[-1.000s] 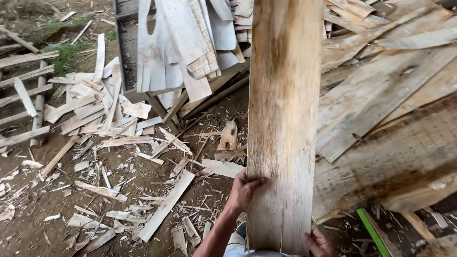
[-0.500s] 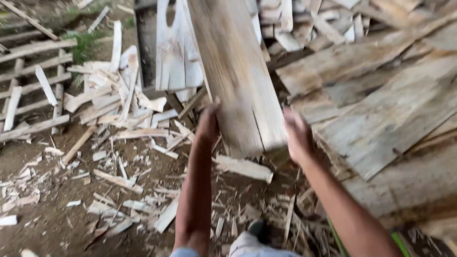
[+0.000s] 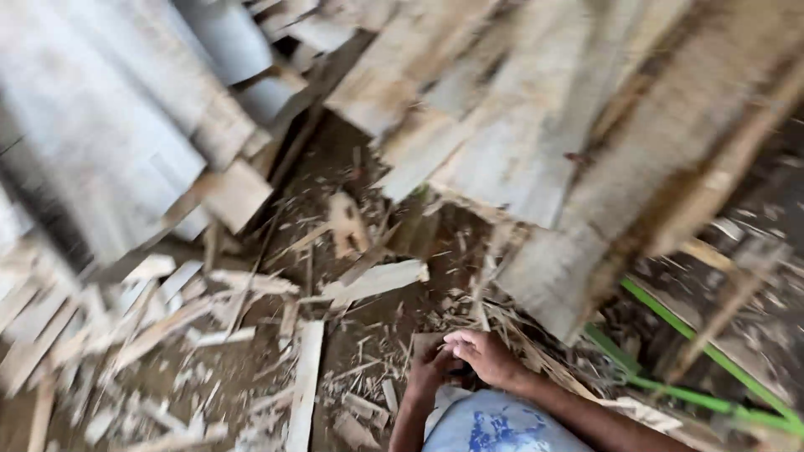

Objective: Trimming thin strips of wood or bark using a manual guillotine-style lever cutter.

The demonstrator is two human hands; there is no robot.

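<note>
My left hand (image 3: 429, 370) and my right hand (image 3: 487, 355) meet low in front of my body, just above my pale blue shirt (image 3: 494, 423). The right hand's fingers are curled and touch the left hand, which it partly covers. I see nothing held in either hand. Motion blurs the whole view. A short pale board (image 3: 377, 280) lies on the dirt ahead of the hands, apart from them. Beside the left hand, a narrow wooden strip (image 3: 303, 377) lies on the ground.
Grey planks (image 3: 126, 142) lean in a heap at the left. A stack of wide rough boards (image 3: 586, 151) fills the upper right. Bright green strips (image 3: 695, 343) run along the ground at the right. Splinters and offcuts (image 3: 167, 335) litter the dirt.
The long plank that both hands held upright and pushed forward has left my hands. Both arms have drawn back to my body. The camera has swung right and down.
</note>
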